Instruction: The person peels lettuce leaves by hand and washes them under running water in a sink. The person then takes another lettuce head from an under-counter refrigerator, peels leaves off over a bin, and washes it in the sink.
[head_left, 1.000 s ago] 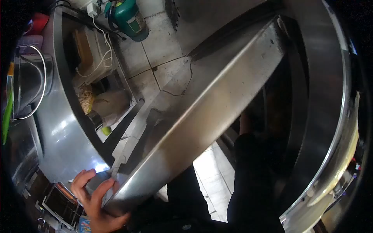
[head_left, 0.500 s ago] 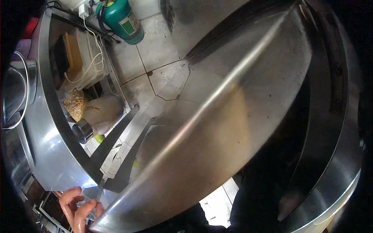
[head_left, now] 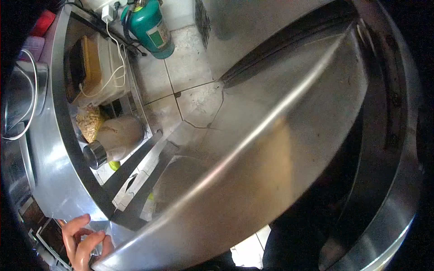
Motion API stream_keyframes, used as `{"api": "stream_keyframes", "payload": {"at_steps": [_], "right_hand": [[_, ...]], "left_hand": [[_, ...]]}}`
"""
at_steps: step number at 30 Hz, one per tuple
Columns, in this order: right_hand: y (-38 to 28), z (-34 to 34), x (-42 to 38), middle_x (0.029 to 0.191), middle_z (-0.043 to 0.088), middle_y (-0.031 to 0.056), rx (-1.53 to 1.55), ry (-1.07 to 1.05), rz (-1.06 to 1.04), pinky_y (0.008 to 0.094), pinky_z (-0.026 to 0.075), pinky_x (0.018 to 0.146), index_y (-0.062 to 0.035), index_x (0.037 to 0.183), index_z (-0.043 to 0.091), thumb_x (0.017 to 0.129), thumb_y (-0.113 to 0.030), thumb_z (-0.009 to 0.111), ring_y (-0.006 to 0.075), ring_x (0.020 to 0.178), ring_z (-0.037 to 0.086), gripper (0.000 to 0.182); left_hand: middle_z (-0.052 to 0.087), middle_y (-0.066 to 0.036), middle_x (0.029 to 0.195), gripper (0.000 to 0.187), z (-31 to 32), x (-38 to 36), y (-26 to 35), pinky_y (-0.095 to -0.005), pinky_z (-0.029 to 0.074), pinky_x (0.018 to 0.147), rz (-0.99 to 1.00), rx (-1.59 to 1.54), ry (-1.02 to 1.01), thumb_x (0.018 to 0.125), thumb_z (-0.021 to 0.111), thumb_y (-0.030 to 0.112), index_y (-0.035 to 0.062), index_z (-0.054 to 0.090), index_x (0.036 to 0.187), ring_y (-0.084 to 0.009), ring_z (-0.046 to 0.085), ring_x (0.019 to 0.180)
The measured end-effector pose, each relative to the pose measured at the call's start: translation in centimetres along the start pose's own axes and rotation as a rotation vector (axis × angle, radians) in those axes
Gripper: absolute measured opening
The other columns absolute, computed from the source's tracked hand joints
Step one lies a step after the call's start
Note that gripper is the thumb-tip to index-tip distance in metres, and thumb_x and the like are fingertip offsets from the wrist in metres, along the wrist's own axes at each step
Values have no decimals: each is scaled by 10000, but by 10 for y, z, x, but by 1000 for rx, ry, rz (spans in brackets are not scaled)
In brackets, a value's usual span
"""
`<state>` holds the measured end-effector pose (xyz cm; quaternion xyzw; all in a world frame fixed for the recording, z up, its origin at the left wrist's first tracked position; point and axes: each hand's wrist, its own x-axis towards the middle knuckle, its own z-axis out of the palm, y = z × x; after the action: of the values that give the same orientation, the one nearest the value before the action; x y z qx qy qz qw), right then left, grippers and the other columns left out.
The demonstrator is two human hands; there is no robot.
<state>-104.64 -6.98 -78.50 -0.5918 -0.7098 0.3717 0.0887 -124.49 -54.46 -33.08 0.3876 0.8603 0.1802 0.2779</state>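
Curling, half bent, left hand (head_left: 82,246) beside the steel panel (head_left: 226,203)

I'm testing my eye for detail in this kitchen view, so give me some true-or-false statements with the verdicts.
1. The left hand is at the near end of the metal panel. True.
2. The cylinder stands on wooden boards. False: it stands on floor tiles.
3. The cylinder is green. True.
4. The bottle has a red cap. False: its cap is metallic grey.
5. The cylinder has no label. False: a pale label shows on its side.
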Motion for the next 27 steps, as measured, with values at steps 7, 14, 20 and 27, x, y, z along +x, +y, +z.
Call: {"api": "stream_keyframes", "payload": {"at_steps": [7, 14, 20, 27], "right_hand": [[-7, -28, -34, 914, 627, 73, 23, -10, -4, 298, 495, 654, -51, 1068, 621, 874, -214, 570, 186, 770, 603, 259], [-12, -28, -45, 919, 627, 75, 28, -6, 9, 301, 495, 663, -49, 1071, 619, 874, -217, 570, 189, 776, 602, 263], [-14, -22, -43, 923, 627, 76, 32, 2, -2, 303, 495, 670, -48, 1073, 618, 874, -219, 571, 191, 781, 602, 267], [-20, -18, -43, 928, 626, 78, 45, -10, 0, 305, 495, 679, -45, 1076, 616, 874, -221, 571, 194, 788, 601, 272]], "left_hand": [[469, -151, 1275, 682, 28, -84, -46, -367, 510, 727, -251, -175, 104, 577, 725, 196, 142, 533, 1229, -355, 567, 1031], [434, -231, 1241, 703, 11, 3, 13, -370, 453, 760, -144, -111, 159, 385, 759, 154, 26, 579, 1053, -297, 573, 946], [437, -224, 1242, 709, 8, 1, 14, -381, 428, 785, -200, -35, 104, 351, 742, 186, 27, 590, 1026, -320, 528, 1005], [439, -218, 1232, 719, 9, -3, 12, -397, 408, 812, -209, -90, 102, 345, 729, 218, 42, 594, 1029, -327, 480, 1058]]}}
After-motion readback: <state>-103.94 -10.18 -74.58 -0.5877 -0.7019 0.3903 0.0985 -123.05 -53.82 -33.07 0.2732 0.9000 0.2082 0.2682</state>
